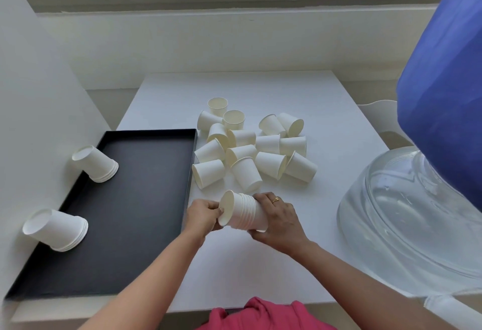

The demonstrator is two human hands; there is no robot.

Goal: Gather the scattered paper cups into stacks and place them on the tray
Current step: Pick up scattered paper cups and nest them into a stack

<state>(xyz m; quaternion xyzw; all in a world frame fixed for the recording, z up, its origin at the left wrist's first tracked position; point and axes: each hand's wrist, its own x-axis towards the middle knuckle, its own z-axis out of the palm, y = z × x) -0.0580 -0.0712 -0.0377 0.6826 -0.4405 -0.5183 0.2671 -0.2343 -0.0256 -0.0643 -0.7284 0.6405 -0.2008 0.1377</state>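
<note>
A far stack (96, 164) and a near stack (56, 229) already stand upside down along the left edge of the tray (130, 199), which lies on the table's (260, 264) left side. Just right of the tray's right edge, the left hand (202, 216) pinches the left end of a third stack (242, 212) held sideways, while the right hand (279, 221) wraps the other end, fingers clamped round it. Beyond the hands, loose cups (250, 147) lie heaped at the table's middle. The step looks like stack-building. Next comes seating the end cup snugly, then either taking another cup from the heap or carrying this stack left onto the tray.
</note>
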